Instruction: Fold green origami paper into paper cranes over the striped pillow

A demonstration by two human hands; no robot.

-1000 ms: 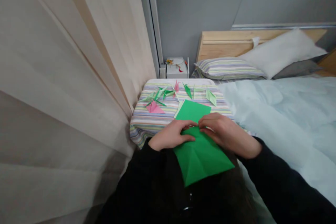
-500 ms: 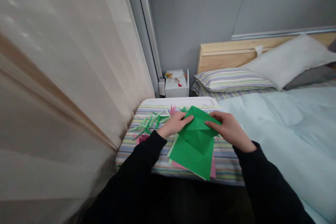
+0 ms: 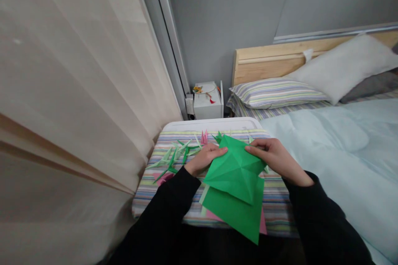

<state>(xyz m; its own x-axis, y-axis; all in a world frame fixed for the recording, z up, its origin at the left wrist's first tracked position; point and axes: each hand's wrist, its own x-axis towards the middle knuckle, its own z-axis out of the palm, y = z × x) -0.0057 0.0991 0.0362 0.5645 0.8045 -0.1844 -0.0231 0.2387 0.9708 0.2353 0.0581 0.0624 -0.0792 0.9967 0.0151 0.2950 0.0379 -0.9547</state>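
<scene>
A creased sheet of green origami paper (image 3: 238,169) is held up between my two hands, opened out with star-like fold lines. My left hand (image 3: 207,158) pinches its upper left edge, thumb on top. On the upper right edge, my right hand (image 3: 273,155) grips it between thumb and fingers. Below lies a flat stack of paper (image 3: 245,218), green on top, with pink and pale green edges showing. Left of my left hand, several folded green paper cranes (image 3: 172,159) lie on the striped cloth, beside a pink folded piece (image 3: 204,137).
The striped cloth (image 3: 280,215) covers a small white-rimmed table (image 3: 214,124). A curtain (image 3: 93,70) hangs close on the left. The bed with a pale blue quilt (image 3: 348,153) adjoins on the right. Behind stands a white bedside cabinet (image 3: 207,109) with small items on it.
The green sheet has been spread wider and flatter, its lower part coming down toward me. Both hands still hold its upper edges, and the view has shifted slightly.
</scene>
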